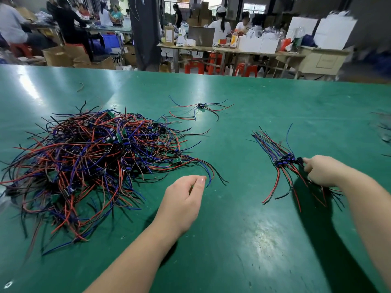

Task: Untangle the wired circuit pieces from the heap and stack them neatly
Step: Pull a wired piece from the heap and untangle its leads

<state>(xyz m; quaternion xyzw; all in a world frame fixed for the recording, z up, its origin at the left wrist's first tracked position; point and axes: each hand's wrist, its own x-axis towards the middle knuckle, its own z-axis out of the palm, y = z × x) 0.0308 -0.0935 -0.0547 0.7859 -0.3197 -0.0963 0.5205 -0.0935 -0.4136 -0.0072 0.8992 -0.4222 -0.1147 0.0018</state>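
The heap (101,157) of wired circuit pieces lies at left on the table (232,229). The left hand (182,199) hovers just beside its near-right trailing wires, fingers loosely curled, apparently empty. One loose piece (201,106) lies far centre. At right, the right hand (323,171) pinches the end board of the stack (283,161). Seat this board against its neighbours with wires parallel. Then draw one outer wire from the heap slowly, so that neighbouring pieces do not follow.
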